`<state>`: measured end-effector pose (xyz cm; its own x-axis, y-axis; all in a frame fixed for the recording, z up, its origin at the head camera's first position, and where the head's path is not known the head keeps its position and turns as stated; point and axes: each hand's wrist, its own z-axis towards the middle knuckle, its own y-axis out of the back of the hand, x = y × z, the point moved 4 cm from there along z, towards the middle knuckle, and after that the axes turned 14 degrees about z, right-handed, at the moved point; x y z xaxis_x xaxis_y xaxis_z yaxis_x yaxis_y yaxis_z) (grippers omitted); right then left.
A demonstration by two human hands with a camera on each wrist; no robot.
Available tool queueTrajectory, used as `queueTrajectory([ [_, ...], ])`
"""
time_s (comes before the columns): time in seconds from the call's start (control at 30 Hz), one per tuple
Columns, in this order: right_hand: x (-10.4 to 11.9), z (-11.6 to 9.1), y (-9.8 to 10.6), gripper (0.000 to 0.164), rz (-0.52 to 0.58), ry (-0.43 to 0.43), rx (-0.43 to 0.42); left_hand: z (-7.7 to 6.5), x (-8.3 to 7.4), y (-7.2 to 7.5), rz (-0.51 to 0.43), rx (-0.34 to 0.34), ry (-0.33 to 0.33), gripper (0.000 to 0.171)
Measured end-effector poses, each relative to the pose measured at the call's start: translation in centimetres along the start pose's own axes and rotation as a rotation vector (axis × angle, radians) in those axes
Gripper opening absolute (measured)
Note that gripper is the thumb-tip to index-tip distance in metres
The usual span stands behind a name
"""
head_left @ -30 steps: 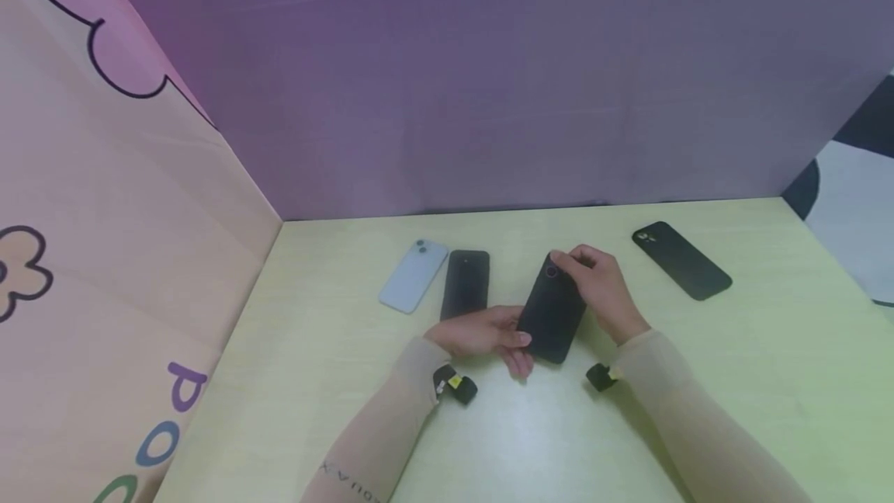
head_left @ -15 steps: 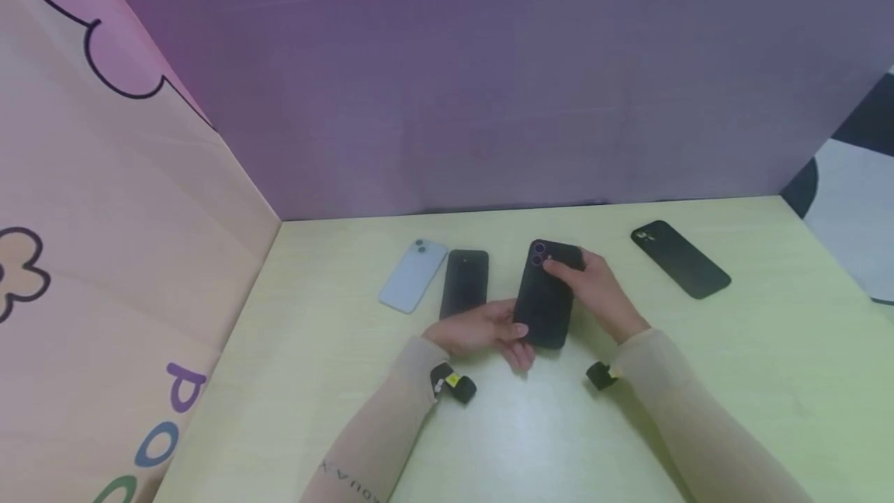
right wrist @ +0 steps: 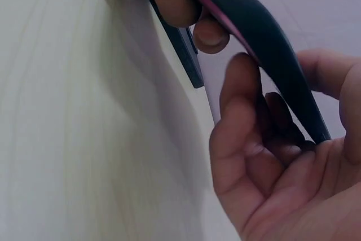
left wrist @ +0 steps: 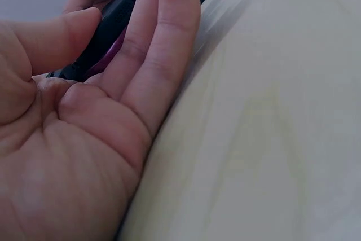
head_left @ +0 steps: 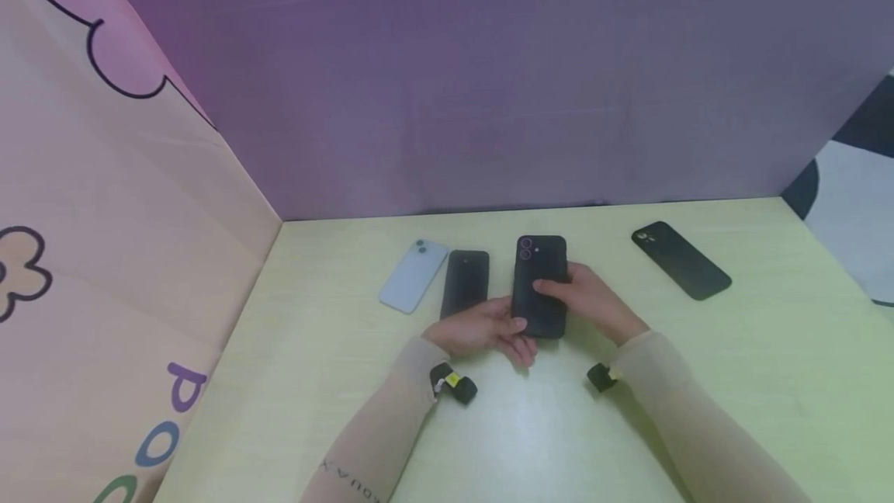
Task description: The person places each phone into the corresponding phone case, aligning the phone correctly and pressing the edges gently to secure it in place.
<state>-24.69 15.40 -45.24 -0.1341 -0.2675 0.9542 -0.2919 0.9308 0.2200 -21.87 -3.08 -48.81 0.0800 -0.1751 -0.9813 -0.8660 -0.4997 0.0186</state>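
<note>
Evidently both hands share one phone (head_left: 541,266), raised between them with its two-lensed back facing the head view. The left hand (head_left: 482,330) pinches its lower left corner, thumb in front, other fingers loosely extended beneath. The right hand (head_left: 594,301) grips the opposite side, thumb laid across the back and fingers bent behind. A black shell (right wrist: 276,49) covers that back, and the right wrist view shows a pinkish strip along its inner side; whether the shell sits fully home all round cannot be told.

The likeliest trouble, I'd judge, is a slip: the left pinch takes in only a corner, so if the right fingers loosened, the phone could twist and drop. Uneven thumb pressure might also leave one edge of the shell proud. The dark phone (head_left: 466,282), just beyond the left hand and partly hidden by it, could be nudged if that hand swung outward.

The table (head_left: 545,441) is pale, faintly grained, and shiny on the near side of the hands. A pale phone (head_left: 414,276) lies beyond the left hand, farther left; a black slab (head_left: 681,261), phone or case, lies well right of the right hand. A purple sheet (head_left: 517,91) rises beyond both hands, and a printed cream sheet (head_left: 140,216) stands to their left.
</note>
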Motion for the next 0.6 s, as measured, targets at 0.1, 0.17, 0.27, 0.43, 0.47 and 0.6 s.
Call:
queueTrajectory([
  [0.1,0.1,0.0,0.0,0.05,0.003,0.017,0.024,-0.1,-0.1,-0.1,0.007,-0.007,-0.002,0.038],
  [0.17,0.2,-0.1,0.0,0.049,0.01,0.026,0.028,-0.1,-0.1,0.0,0.005,-0.009,-0.004,0.037],
  [0.27,0.4,-0.2,-0.1,0.048,0.025,0.029,0.032,-0.1,-0.1,0.0,0.002,-0.006,-0.002,0.037],
  [0.43,0.7,-0.4,-0.2,0.045,0.048,0.023,0.041,-0.2,0.0,0.1,-0.002,0.0,-0.003,0.039],
  [0.47,0.7,-0.5,-0.3,0.044,0.054,0.022,0.043,-0.2,0.0,0.1,-0.002,0.002,-0.005,0.039],
  [0.6,1.0,-0.7,-0.4,0.044,0.075,0.036,0.051,-0.1,0.0,0.1,0.001,0.008,-0.013,0.039],
])
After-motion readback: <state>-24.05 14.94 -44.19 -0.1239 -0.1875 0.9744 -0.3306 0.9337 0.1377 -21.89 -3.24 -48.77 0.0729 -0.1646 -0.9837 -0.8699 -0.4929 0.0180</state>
